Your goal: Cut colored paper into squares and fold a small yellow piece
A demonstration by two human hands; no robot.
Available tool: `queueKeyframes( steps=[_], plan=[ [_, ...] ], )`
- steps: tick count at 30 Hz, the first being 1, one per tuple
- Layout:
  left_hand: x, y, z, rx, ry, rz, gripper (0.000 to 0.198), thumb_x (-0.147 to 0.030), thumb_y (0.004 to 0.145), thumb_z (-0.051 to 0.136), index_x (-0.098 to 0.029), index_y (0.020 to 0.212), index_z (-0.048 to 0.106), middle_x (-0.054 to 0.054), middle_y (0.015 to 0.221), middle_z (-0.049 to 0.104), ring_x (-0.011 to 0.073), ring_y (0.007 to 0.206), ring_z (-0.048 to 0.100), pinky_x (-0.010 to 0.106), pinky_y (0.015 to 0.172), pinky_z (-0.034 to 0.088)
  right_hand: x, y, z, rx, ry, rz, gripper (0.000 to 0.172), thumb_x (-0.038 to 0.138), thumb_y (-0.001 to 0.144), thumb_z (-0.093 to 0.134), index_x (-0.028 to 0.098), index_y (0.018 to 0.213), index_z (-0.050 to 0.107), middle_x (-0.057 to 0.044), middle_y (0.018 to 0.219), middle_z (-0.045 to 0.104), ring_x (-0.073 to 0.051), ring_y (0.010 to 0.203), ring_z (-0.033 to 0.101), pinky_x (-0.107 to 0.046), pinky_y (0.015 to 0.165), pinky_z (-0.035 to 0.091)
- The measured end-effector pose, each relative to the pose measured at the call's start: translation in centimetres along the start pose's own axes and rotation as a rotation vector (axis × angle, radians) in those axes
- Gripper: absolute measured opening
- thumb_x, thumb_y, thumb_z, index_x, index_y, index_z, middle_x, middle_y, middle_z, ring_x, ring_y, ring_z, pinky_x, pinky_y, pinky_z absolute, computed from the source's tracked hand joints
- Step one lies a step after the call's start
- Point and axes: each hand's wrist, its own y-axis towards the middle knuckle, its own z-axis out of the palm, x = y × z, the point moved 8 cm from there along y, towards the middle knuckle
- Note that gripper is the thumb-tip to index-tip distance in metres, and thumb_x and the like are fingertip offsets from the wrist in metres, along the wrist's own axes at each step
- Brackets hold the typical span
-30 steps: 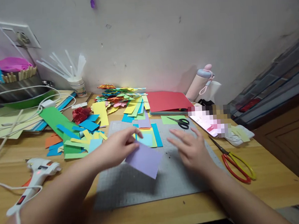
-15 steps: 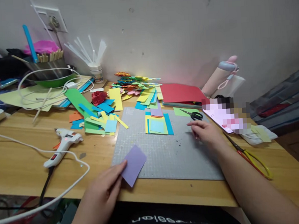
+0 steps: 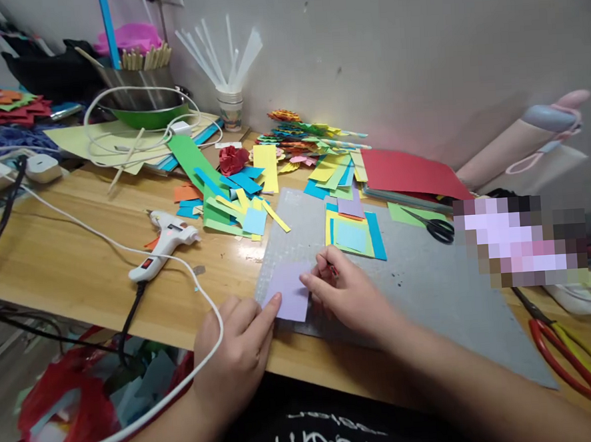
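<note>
A purple paper rectangle (image 3: pixel 289 296) lies at the near left edge of the grey cutting mat (image 3: pixel 430 293). My left hand (image 3: pixel 237 338) holds its near left side, with the index finger lying on top. At the paper's right edge is my right hand (image 3: pixel 344 288), its fingers curled and the thumb tip at the paper. A small dark red bit shows between those fingers, too hidden to name. Just beyond, layered blue, yellow and pale blue paper rectangles (image 3: pixel 352 236) lie on the mat.
A white hot glue gun (image 3: pixel 164 246) and its cable lie on the left. Paper scraps (image 3: pixel 253 220) are heaped behind the mat. Black scissors (image 3: pixel 439 229) rest on green paper; red-and-yellow-handled scissors (image 3: pixel 564 351) lie at right. A pixelated phone-like object (image 3: pixel 517 241) is nearby.
My right hand has moved left from near the black scissors to the purple paper. The paper has turned and now lies on the mat's left edge. The view has swung left.
</note>
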Motion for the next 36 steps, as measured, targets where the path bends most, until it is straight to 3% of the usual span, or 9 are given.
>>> queueKeyframes(
  steps=[3, 6, 12, 16, 26, 30, 36],
  plan=[
    [0.4, -0.9, 0.3, 0.063, -0.059, -0.009, 0.03, -0.011, 0.09, 0.05, -0.014, 0.117, 0.063, 0.003, 0.074, 0.057, 0.0184, 0.067, 0.047, 0.031, 0.06, 0.036, 0.4, 1.3, 1.0, -0.026, 0.023, -0.019, 0.028, 0.023, 0.077, 0.061, 0.024, 0.075, 0.034, 0.01, 0.06, 0.039, -0.008, 0.045, 0.046, -0.022, 0.043, 0.036],
    [1.0, -2.5, 0.4, 0.118, -0.104, -0.041, 0.035, -0.01, 0.088, 0.051, -0.013, 0.122, 0.059, 0.007, 0.084, 0.059, 0.0195, 0.072, 0.049, 0.033, 0.063, 0.036, -0.1, 1.5, 1.4, -0.026, 0.012, 0.001, 0.024, 0.021, 0.08, 0.057, 0.024, 0.077, 0.034, 0.011, 0.053, 0.041, -0.009, 0.041, 0.045, -0.023, 0.043, 0.035],
    [1.5, -4.6, 0.4, 0.065, -0.067, -0.116, 0.039, -0.018, 0.088, 0.052, -0.021, 0.126, 0.059, 0.006, 0.084, 0.06, 0.0198, 0.072, 0.05, 0.037, 0.065, 0.035, -0.6, 1.1, 1.2, -0.05, -0.084, -0.01, 0.024, 0.022, 0.084, 0.056, 0.025, 0.077, 0.033, 0.011, 0.05, 0.045, -0.01, 0.043, 0.049, -0.023, 0.045, 0.037],
    [1.5, -4.8, 0.5, -0.011, -0.03, -0.133, 0.037, -0.023, 0.088, 0.052, -0.024, 0.123, 0.061, 0.005, 0.081, 0.062, 0.0181, 0.07, 0.054, 0.037, 0.065, 0.037, -0.7, 1.1, 1.3, -0.041, -0.118, 0.018, 0.025, 0.023, 0.084, 0.057, 0.025, 0.076, 0.033, 0.011, 0.048, 0.046, -0.009, 0.039, 0.047, -0.023, 0.043, 0.037],
    [1.3, -4.7, 0.7, -0.016, 0.071, -0.065, 0.036, -0.024, 0.082, 0.053, -0.024, 0.115, 0.066, 0.002, 0.072, 0.062, 0.0182, 0.064, 0.055, 0.035, 0.062, 0.04, -1.0, 1.1, 1.1, -0.05, -0.214, 0.056, 0.025, 0.028, 0.085, 0.057, 0.025, 0.076, 0.034, 0.009, 0.048, 0.05, -0.01, 0.037, 0.046, -0.023, 0.041, 0.036],
    [1.6, -4.9, 0.7, -0.04, 0.081, -0.103, 0.035, -0.024, 0.08, 0.056, -0.028, 0.113, 0.067, 0.0, 0.07, 0.061, 0.0178, 0.065, 0.056, 0.036, 0.065, 0.04, -0.6, 1.2, 1.2, -0.049, -0.253, 0.058, 0.023, 0.027, 0.085, 0.056, 0.025, 0.076, 0.035, 0.009, 0.048, 0.049, -0.011, 0.039, 0.046, -0.024, 0.043, 0.036],
    [1.6, -4.8, 0.6, -0.063, 0.071, -0.138, 0.034, -0.02, 0.079, 0.055, -0.029, 0.11, 0.068, -0.002, 0.068, 0.06, 0.017, 0.064, 0.054, 0.036, 0.065, 0.039, 0.3, 1.7, 0.7, -0.073, -0.552, -0.068, 0.022, 0.025, 0.08, 0.06, 0.024, 0.074, 0.04, 0.007, 0.056, 0.044, -0.011, 0.046, 0.042, -0.023, 0.044, 0.033]
  ],
)
